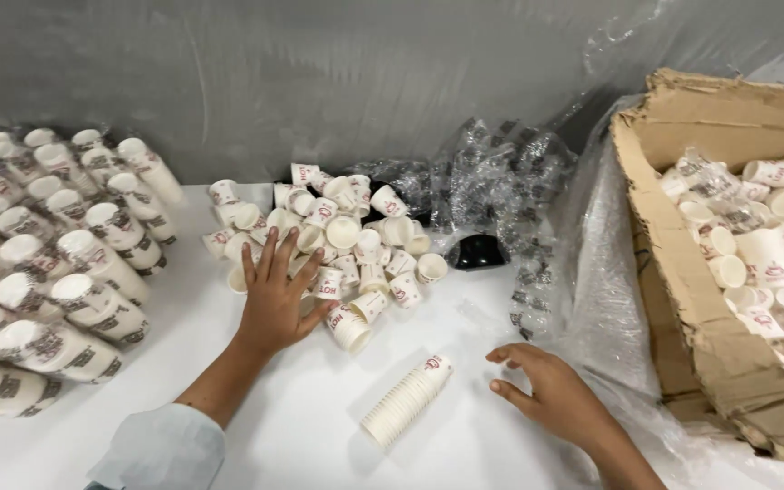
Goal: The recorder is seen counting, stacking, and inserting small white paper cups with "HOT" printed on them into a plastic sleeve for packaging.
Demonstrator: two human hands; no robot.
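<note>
Under our left hand [274, 299], fingers spread flat and clamped on nothing, lies the near edge of the loose pile of small paper cups [338, 236]; several cups touch the fingertips. Our right hand [551, 386] hovers with fingers curled apart, empty, just beside the nested stack of cups [407, 399], which lies on its side on the white table [319, 436] between both hands. To handle this well, we judge it best to rake only a few cups toward the palm, mouths turned one way, and to steady the stack from its open end so it does not roll. One nested stack lies free; the loose cups are too many to count surely, several dozen. Left of the left hand, wrapped sleeves of cups [56, 272] number roughly twenty. Right of the right hand stands one torn cardboard box [682, 272] holding more cups.
</note>
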